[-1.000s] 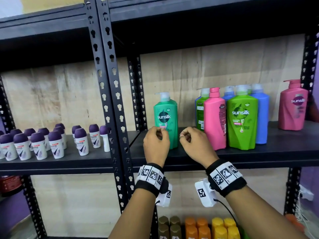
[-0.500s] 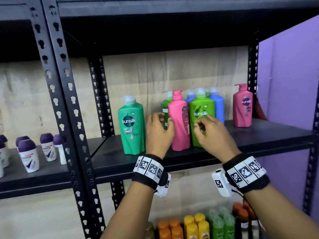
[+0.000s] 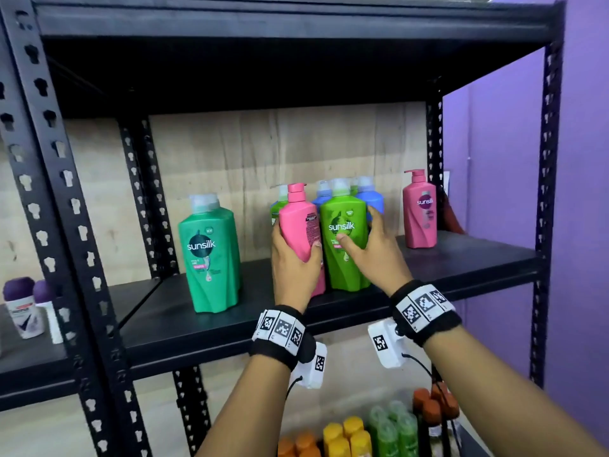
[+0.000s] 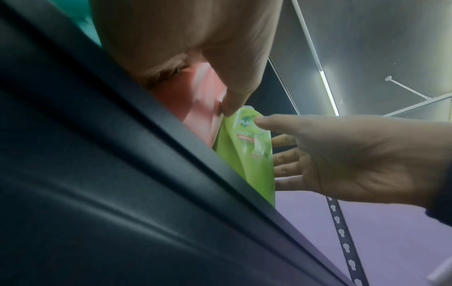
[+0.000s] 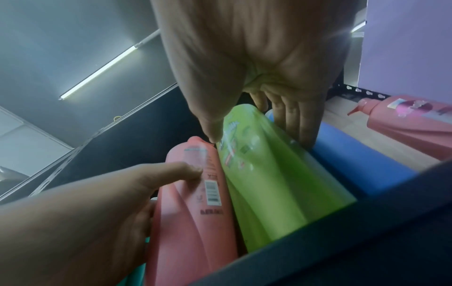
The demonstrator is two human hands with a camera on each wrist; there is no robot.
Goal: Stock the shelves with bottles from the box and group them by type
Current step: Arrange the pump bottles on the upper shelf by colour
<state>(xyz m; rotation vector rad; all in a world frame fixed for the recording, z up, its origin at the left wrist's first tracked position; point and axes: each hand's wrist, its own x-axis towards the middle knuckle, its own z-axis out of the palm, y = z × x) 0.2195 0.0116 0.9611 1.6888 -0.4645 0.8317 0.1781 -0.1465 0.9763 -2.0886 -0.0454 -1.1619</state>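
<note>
A cluster of pump bottles stands mid-shelf on the black shelf (image 3: 461, 258). My left hand (image 3: 293, 258) grips the pink bottle (image 3: 301, 222) at the cluster's front left, thumb on its right face. My right hand (image 3: 369, 245) grips the lime green bottle (image 3: 342, 239) beside it, thumb on the label and fingers round its right side. In the right wrist view the pink bottle (image 5: 195, 203) and lime green bottle (image 5: 269, 174) stand side by side, with a blue bottle (image 5: 354, 164) behind. In the left wrist view my left thumb lies on the pink bottle (image 4: 195, 104).
A teal green bottle (image 3: 209, 255) stands alone to the left, a second pink bottle (image 3: 420, 212) at the far right. Blue bottles (image 3: 370, 196) and another green one fill the cluster's back. Purple-capped roll-ons (image 3: 23, 305) sit on the left shelf. Small orange, yellow and green bottles (image 3: 346, 433) stand on the shelf below.
Both hands have moved right from in front of the teal bottle to the cluster. The left has taken hold of the pink bottle, the right of the lime green one.
</note>
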